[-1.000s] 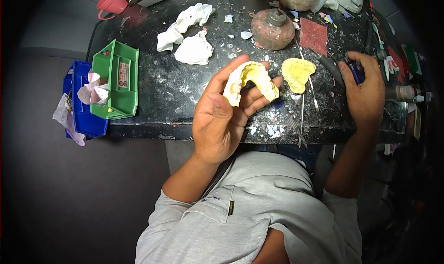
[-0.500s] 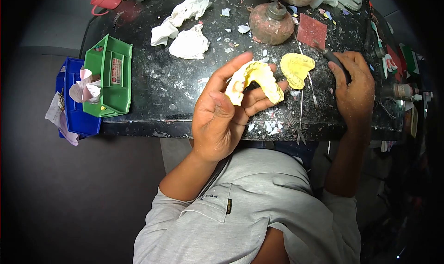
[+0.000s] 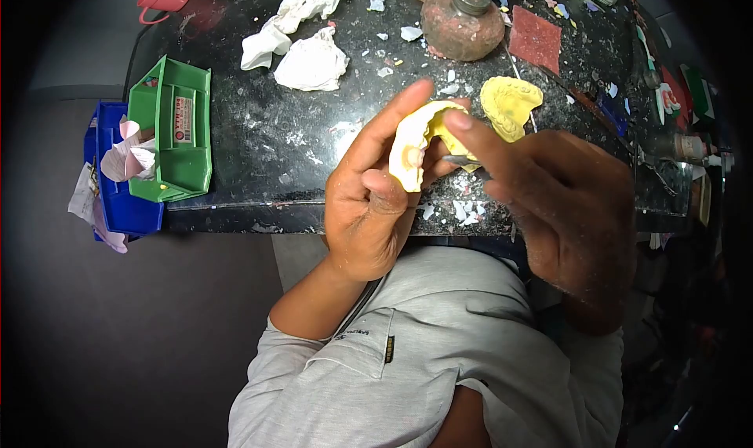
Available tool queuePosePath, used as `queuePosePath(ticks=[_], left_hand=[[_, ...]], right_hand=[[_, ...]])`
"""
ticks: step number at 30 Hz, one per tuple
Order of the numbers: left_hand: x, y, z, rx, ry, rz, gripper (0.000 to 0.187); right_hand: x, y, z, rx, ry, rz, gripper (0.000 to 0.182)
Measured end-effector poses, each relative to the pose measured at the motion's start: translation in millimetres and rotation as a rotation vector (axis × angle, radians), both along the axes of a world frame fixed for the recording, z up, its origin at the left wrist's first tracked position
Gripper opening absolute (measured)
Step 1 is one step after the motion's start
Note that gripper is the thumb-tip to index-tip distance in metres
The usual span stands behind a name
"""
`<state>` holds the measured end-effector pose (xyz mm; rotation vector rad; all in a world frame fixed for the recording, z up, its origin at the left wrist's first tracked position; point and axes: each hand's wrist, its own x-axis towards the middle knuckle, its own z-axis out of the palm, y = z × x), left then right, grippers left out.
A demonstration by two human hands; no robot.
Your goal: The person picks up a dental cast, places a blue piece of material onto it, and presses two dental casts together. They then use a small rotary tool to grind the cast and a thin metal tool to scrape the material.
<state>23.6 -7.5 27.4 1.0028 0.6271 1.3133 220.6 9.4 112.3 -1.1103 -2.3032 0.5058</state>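
A yellow horseshoe-shaped dental cast point(image 3: 409, 146) rests in my left hand point(image 3: 369, 205), its thumb and fingers around the outer side. My right hand point(image 3: 565, 197) has its index finger stretched over the cast's far side. A dark-handled tool point(image 3: 455, 160) shows only a grey, blade-like tip below that finger, inside the arch; my right hand hides its handle. Just beyond lies a second yellow dental cast point(image 3: 510, 107) on the black table point(image 3: 235, 134), partly behind my right hand.
Left stand a green bin point(image 3: 188, 173) and a blue bin point(image 3: 129, 213) with crumpled paper. Crumpled white tissue point(image 3: 314, 60), a round spirit burner point(image 3: 463, 24) and a red square sheet point(image 3: 536, 40) lie further back. White chips point(image 3: 467, 213) litter the front edge.
My right hand has lifted the dark-handled tool from the table and brought it left to the cast. My left hand still holds the cast, tilted slightly differently.
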Motion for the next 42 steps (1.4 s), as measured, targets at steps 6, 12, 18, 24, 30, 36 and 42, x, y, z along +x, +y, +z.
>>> queuePosePath(ticks=[6, 12, 18, 24, 30, 36, 42], left_hand=[[0, -1, 1, -0.008, -0.102, -0.027, 0.091], [2, 0, 1, 0.014, 0.041, 0.017, 0.099], [0, 1, -5, 0.038, 0.049, 0.018, 0.098], [0, 1, -5, 0.063, 0.061, 0.008, 0.096], [3, 0, -3, 0.047, -0.082, 0.012, 0.088], [1, 1, -6, 0.064, -0.087, 0.007, 0.087], [1, 0, -6, 0.078, -0.060, 0.018, 0.086]], right_hand=[[-6, 0, 0, 0.068, -0.122, 0.025, 0.055], [-7, -1, -2, 0.059, -0.101, 0.016, 0.059], [-6, -2, 0, 0.039, -0.131, 0.003, 0.060], [-5, -1, 2, 0.044, -0.193, 0.022, 0.059], [-7, -1, -1, 0.065, -0.163, 0.021, 0.055], [-7, -1, 1, 0.061, -0.180, 0.029, 0.054], [-6, 0, 1, 0.062, -0.186, 0.035, 0.054]])
